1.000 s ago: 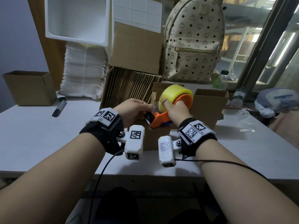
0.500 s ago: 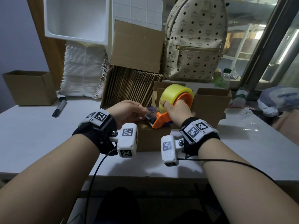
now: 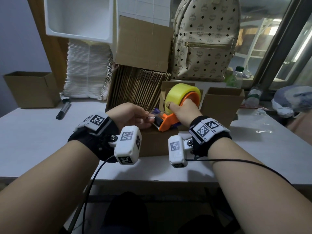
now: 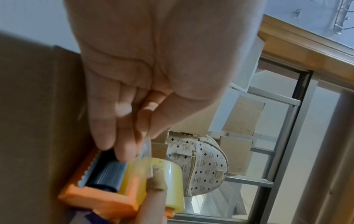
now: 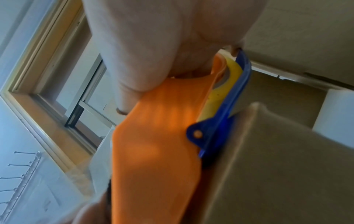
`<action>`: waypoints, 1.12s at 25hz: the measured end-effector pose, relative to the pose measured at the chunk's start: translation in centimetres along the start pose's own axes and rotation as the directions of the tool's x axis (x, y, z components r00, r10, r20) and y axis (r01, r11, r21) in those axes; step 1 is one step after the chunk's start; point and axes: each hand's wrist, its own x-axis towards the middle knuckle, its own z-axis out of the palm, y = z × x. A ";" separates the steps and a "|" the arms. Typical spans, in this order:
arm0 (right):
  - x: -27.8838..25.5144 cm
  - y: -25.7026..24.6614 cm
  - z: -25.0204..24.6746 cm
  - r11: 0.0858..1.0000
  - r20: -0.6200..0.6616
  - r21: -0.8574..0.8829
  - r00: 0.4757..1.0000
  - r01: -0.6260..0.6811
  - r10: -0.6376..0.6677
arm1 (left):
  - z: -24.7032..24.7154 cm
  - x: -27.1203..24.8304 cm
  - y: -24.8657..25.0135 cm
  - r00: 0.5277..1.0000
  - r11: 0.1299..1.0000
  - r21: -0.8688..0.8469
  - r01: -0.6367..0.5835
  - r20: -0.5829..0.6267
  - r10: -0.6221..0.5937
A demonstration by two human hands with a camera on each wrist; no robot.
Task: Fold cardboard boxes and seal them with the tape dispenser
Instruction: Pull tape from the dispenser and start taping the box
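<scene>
An orange tape dispenser (image 3: 170, 121) with a yellow tape roll (image 3: 181, 92) is held just above a small closed cardboard box (image 3: 157, 142) at the table's near edge. My right hand (image 3: 183, 112) grips the dispenser through its handle, thumb against the roll. My left hand (image 3: 131, 115) pinches the loose clear tape end (image 3: 152, 114) beside the dispenser's black roller (image 4: 107, 172) and toothed blade. In the left wrist view the left hand (image 4: 134, 128) holds the tape end (image 4: 145, 150) between thumb and fingers. The right wrist view shows the right hand (image 5: 145, 60) around the orange dispenser (image 5: 157, 151).
Two open cardboard boxes (image 3: 222, 103) stand behind the dispenser, and another open box (image 3: 32, 89) stands far left. Flat cardboard sheets (image 3: 136, 86), a stack of white mailers (image 3: 87, 70), a patterned backpack (image 3: 206, 39), a marker (image 3: 63, 109) and bottles (image 3: 235, 77) line the table's (image 3: 33, 132) back.
My left hand has drawn the tape end slightly left and toward me, away from the roll. The dispenser and my right hand have stayed almost in place.
</scene>
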 end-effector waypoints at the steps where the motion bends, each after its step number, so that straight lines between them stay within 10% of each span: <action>1: 0.1 0.0 0.0 1.000 0.006 -0.007 1.000 -0.001 0.001 | -0.1 0.1 0.2 1.000 1.000 0.001 0.010 -0.013 -0.010; 28: 0.1 -0.1 0.8 0.997 -0.051 0.036 0.996 -0.072 0.074 | 0.9 0.8 1.8 0.994 0.963 0.268 -0.019 -0.098 0.047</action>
